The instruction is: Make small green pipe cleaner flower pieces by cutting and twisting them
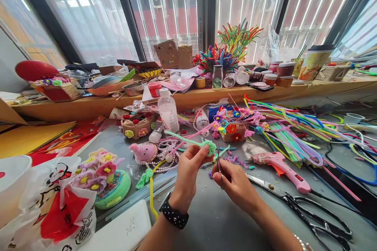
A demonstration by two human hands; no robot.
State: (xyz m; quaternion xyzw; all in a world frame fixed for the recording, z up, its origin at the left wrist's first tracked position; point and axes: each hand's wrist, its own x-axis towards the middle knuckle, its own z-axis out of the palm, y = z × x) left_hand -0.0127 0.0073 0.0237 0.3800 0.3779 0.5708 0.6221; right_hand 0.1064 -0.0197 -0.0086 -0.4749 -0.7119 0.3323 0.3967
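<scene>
Over the bench (210, 223), well in from its far edge, a curled green piece (210, 148) was held up between the two hands, nearer the left. It was pinched tightly between thumb and fingers of the left hand (192, 162), and a pale green stem (179, 137) was pointed toward the far left corner. Small scissors (218, 160) were gripped in the curled right hand (232, 178), their long axis aimed at the far edge, just right of the piece; whether it was touched by the blades could not be told.

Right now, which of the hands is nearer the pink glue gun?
Right. The right hand is just left of the pink glue gun; the left hand is farther left.
</scene>
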